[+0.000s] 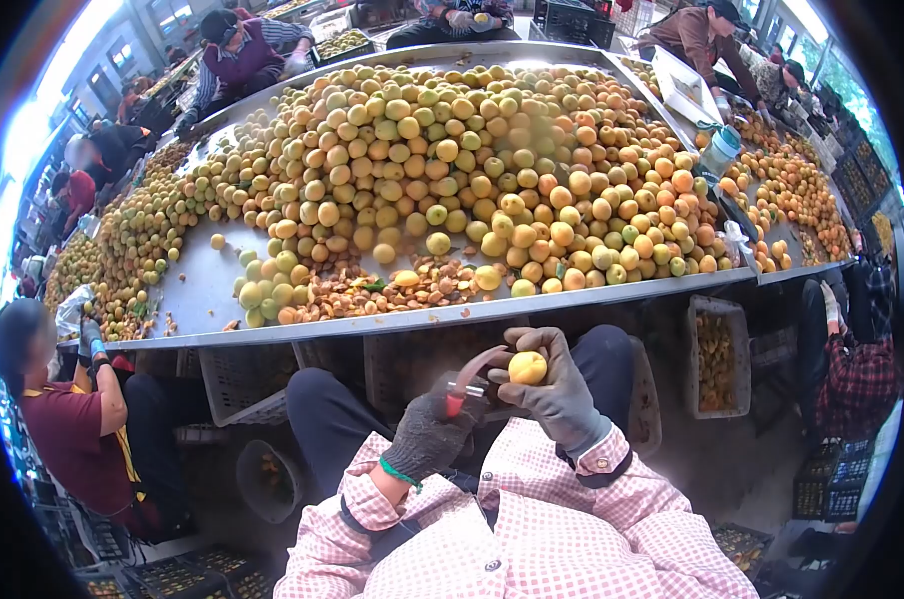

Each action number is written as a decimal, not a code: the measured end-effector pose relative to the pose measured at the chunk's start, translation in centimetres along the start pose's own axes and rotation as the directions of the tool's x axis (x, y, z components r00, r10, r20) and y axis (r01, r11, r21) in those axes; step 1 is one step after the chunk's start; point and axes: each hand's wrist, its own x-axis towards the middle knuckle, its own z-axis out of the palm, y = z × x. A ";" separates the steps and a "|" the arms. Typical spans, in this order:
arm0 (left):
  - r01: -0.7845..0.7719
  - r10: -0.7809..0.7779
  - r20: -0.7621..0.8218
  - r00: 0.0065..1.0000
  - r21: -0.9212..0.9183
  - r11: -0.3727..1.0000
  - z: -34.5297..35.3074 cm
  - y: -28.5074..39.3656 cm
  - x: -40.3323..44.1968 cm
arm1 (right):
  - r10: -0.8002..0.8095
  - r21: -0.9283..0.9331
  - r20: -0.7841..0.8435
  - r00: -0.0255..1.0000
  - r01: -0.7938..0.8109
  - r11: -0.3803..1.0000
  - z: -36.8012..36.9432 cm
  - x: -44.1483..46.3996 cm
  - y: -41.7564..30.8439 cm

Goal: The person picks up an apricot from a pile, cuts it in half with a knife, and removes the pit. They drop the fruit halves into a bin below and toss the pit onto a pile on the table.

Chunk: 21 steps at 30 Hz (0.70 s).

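Observation:
My left hand [434,431], in a dark grey glove with a green band at the wrist, is closed around a small red-handled knife [456,403]. Its curved blade, slightly blurred, points up and right toward my other hand. In my right hand [564,391], gloved in grey, a yellow apricot [528,367] is gripped between thumb and fingers. Both hands are over my lap, just short of the table edge. Beyond them, brownish scraps [392,292] lie along the near side of the metal table [197,290], with heaped apricots [392,150] behind.
Plastic crates [244,384] stand under the table, another crate [719,359] to the right. A round bucket [269,479] is on the floor at left. A bottle [719,150] stands on the table's right part. Co-workers sit around, one person [67,399] close at left.

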 end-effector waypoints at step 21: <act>-0.260 0.367 0.028 0.930 0.758 0.599 0.6 0.6 0.4 | -0.145 0.292 -0.118 0.982 0.174 0.941 4.1 -2.1 0.9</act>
